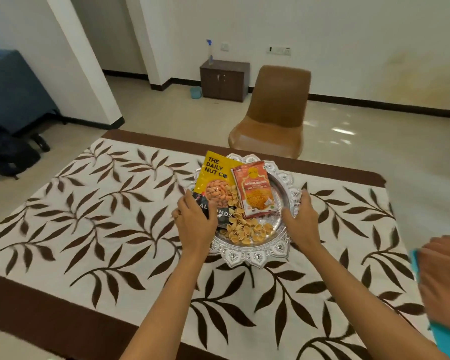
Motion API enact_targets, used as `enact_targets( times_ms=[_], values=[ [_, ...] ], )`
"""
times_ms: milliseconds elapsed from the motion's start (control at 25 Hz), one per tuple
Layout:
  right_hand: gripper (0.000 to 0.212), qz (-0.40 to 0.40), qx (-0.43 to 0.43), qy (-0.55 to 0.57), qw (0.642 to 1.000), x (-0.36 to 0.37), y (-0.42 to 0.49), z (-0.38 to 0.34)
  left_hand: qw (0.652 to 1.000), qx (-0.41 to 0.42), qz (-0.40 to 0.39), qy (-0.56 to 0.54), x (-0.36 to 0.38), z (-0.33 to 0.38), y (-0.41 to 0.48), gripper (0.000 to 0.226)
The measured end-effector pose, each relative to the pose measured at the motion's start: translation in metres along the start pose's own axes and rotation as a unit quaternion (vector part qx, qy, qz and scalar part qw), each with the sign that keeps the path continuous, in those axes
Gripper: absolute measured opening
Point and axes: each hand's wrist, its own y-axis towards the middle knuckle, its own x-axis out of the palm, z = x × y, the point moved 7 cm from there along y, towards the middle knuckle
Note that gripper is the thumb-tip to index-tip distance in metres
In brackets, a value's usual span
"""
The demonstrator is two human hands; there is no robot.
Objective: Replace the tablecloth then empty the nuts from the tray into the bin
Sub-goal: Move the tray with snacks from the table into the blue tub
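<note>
L hand (196, 224), R hand (300, 220) on tray (252, 255) sides, prob. grip.

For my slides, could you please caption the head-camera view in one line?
Left hand and right hand grip the tray of nut shells and snack packets on the leaf-patterned tablecloth.

The bench (50, 294), under a white cloth with brown leaf print (94, 224), lies open across its left half and near edge. At the far middle the round embossed silver tray (252, 255) blocks the way, its sides taken by the left grip (196, 224) and the right grip (300, 220), its middle heaped with foil snack packets (213, 175) and nutshells (247, 229). A brown moulded chair (276, 113) stands beyond the far edge; a blurred third hand (442, 276) with something teal covers the near right corner.
</note>
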Motion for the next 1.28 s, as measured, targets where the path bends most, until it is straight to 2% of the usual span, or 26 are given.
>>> enact_targets(
  times_ms=[360,560,680,840,960,1120,1280],
  values=[
    [0.065,0.174,0.120,-0.056,0.976,-0.263,-0.051,0.158,0.974,0.184,-0.107,-0.071,0.130,0.249,-0.107,0.062],
    [0.053,0.265,0.175,-0.059,0.946,-0.392,-0.106,0.260,0.947,0.253,-0.179,-0.091,0.212,0.374,-0.208,0.058],
    [0.057,0.277,0.226,-0.050,0.933,-0.442,-0.143,0.322,0.931,0.283,-0.218,-0.075,0.263,0.423,-0.271,0.057],
    [0.063,0.285,0.289,-0.066,0.912,-0.478,-0.187,0.404,0.910,0.298,-0.279,-0.073,0.321,0.454,-0.342,0.055],
    [0.050,0.305,0.299,-0.057,0.902,-0.487,-0.214,0.445,0.897,0.297,-0.322,-0.055,0.362,0.459,-0.386,0.057],
    [0.048,0.303,0.303,-0.049,0.902,-0.477,-0.246,0.497,0.880,0.259,-0.397,-0.027,0.414,0.436,-0.433,0.059],
    [0.044,0.284,0.329,-0.033,0.900,-0.452,-0.276,0.547,0.860,0.278,-0.427,0.037,0.451,0.403,-0.468,0.064]
  ],
)
